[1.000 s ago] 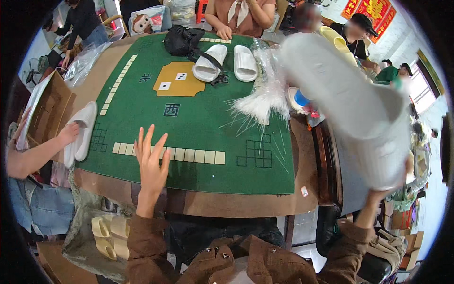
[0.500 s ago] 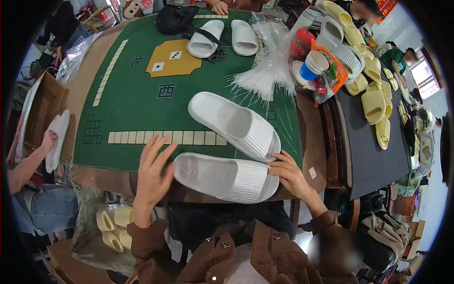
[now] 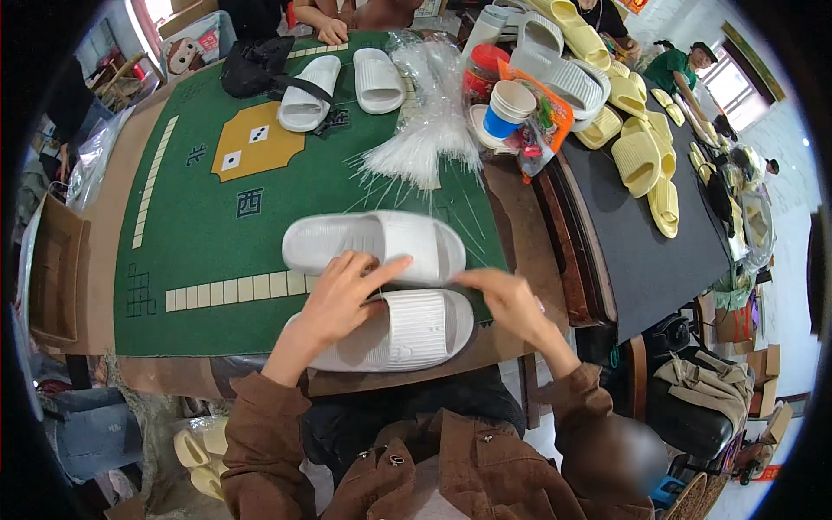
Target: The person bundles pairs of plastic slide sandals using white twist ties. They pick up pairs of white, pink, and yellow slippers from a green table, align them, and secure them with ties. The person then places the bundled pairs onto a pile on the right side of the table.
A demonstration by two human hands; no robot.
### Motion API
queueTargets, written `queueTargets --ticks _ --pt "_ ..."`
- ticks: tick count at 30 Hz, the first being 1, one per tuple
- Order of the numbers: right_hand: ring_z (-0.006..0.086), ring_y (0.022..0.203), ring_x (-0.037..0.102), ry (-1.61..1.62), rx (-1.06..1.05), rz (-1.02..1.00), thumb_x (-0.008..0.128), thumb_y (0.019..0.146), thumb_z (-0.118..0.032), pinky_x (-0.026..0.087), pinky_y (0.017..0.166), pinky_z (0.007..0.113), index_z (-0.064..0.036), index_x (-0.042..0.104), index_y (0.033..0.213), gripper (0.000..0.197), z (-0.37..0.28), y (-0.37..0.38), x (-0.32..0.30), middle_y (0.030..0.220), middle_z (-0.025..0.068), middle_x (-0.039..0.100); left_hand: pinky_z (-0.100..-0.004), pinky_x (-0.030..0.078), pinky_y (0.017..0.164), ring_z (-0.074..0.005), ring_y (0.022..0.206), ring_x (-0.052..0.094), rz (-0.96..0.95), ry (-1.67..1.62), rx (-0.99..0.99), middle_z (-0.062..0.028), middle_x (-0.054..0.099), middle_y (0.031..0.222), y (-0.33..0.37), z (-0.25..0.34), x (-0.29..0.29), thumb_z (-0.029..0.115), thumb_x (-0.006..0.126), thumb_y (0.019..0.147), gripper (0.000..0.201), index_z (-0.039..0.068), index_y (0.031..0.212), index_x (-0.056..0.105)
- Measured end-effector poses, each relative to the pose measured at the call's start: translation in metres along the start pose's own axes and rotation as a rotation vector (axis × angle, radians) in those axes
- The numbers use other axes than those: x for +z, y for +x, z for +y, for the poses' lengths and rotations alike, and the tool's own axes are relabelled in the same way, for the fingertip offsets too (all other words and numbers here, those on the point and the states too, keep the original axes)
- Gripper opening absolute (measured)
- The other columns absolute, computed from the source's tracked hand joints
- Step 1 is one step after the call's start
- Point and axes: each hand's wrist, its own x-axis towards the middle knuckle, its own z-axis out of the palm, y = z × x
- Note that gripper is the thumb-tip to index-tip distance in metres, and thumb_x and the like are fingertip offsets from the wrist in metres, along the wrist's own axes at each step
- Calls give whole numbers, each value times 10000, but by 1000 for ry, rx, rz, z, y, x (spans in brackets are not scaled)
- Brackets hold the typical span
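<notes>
Two white slide slippers lie side by side at the near edge of the green table mat. My left hand (image 3: 347, 290) reaches over the near slipper (image 3: 420, 329), fingers bent around the strap's edge of the far slipper (image 3: 347, 243). Its index finger stretches across that strap. At the far slipper's toe end, my right hand (image 3: 511, 299) has its fingers pinched together by the rim; whatever is between them is too small to make out. Beyond the slippers lies a bundle of thin, clear white plastic strands (image 3: 425, 156), some of them loose.
Another white slipper pair (image 3: 379, 82) lies at the far side, beside a black bag (image 3: 256, 69). Back right stand a paper cup (image 3: 509, 110) and a red-lidded jar (image 3: 485, 74). Yellow slippers (image 3: 637, 160) cover part of the dark side table (image 3: 659, 277). Another person's hand (image 3: 332, 32) rests opposite.
The far slipper has turned level, alongside the near one. My left hand has moved right from the heel ends onto it; my right hand has shifted from both toes to the far toe.
</notes>
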Motion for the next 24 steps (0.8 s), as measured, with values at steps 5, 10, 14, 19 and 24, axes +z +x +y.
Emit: queueTargets --ticks 5,10,14,19,24 --pt "201 814 686 -69 74 278 579 897 -11 536 712 318 1 665 1088 210 27 65 -14 951 128 693 -422 457 730 -316 819 536 36 87 -70 -113 520 858 -34 21 3 -20 631 733 646 194 1339 570" --pt "365 809 651 -320 152 210 670 854 -137 513 673 462 -38 607 1010 195 38 93 -2 884 129 676 -445 477 666 -354 745 566 230 -6 -499 -157 552 907 -80 37 -17 -39 636 751 660 150 1374 526" --pt "398 807 639 -480 60 184 634 860 -98 500 659 495 -72 503 1145 316 57 93 13 891 165 654 -395 491 664 -297 689 572 262 -11 -647 -184 575 950 -81 47 -12 -43 657 786 708 146 1437 453" --pt "219 716 641 7 156 96 617 890 -74 502 611 368 -53 594 1065 177 18 84 -14 803 90 633 -374 483 651 -270 675 559 273 -116 -662 -196 587 914 -54 62 18 -36 668 800 741 137 1472 411" --pt "52 685 579 721 347 -248 601 939 -54 493 595 214 -10 658 1008 99 -67 40 -23 828 8 643 -393 470 631 -279 661 576 374 -319 -610 -176 597 801 -34 65 31 -14 657 830 733 70 1492 355"
